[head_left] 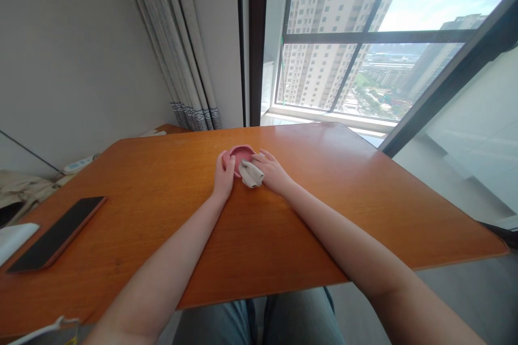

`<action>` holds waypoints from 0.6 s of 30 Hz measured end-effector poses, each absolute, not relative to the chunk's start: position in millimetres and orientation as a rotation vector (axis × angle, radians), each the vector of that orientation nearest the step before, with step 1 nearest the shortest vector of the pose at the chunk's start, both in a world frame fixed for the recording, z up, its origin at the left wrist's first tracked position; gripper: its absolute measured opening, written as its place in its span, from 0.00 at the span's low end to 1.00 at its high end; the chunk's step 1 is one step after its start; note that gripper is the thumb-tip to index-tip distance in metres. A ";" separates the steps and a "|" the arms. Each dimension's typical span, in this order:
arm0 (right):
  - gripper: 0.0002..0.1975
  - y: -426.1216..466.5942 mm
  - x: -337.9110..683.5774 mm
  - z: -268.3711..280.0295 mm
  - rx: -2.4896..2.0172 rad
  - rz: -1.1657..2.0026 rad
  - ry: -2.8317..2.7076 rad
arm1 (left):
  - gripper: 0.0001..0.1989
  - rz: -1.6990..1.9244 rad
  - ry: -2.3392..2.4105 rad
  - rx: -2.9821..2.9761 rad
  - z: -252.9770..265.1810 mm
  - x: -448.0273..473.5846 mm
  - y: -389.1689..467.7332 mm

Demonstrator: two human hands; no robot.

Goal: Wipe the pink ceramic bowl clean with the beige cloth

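A small pink dish [242, 152] is tilted up over the middle of the wooden table, its hollow side facing me. My left hand [224, 175] grips the dish by its left side, thumb over the rim. In my right hand [273, 171] is a pale grey-white cloth [251, 174], which hangs against the lower right part of the dish. The fingers of that hand reach to the dish's right rim and press on the cloth. Part of the dish's inside is hidden behind the cloth.
The orange-brown table [162, 215] has its front edge just before my knees. A dark flat phone-like slab [59, 234] lies on the left, beside a white object [16, 240]. A power strip [79, 164] is past the left edge. A large window [324, 38] stands behind.
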State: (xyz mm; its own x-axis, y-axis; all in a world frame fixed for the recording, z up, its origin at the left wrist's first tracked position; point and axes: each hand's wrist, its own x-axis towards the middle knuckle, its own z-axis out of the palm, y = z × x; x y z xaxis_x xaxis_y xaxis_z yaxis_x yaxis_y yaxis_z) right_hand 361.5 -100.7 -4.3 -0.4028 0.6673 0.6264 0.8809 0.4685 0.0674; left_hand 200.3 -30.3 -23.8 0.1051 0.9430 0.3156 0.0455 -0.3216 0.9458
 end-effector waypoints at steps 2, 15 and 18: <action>0.11 -99.1 361.1 -6.7 -1.278 -0.533 -2.149 | 0.27 1.334 0.986 1.490 -24.8 205.0 -36.5; 0.10 -98.8 356.1 -7.3 -1.188 -0.456 -2.149 | 0.27 1.347 0.885 1.541 -21.3 206.2 -41.4; 0.09 -101.9 364.6 -3.4 -1.219 -0.437 -2.169 | 0.27 1.290 0.863 1.604 -26.3 205.2 -35.0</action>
State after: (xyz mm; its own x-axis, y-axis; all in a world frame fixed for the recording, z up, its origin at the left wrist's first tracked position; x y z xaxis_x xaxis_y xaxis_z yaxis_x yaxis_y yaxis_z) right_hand 364.6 -101.9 -3.4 -0.3938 0.6527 0.6472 0.8524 0.5228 -0.0087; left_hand 205.2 -35.0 -26.3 0.2195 0.9046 0.3655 -0.0077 -0.3730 0.9278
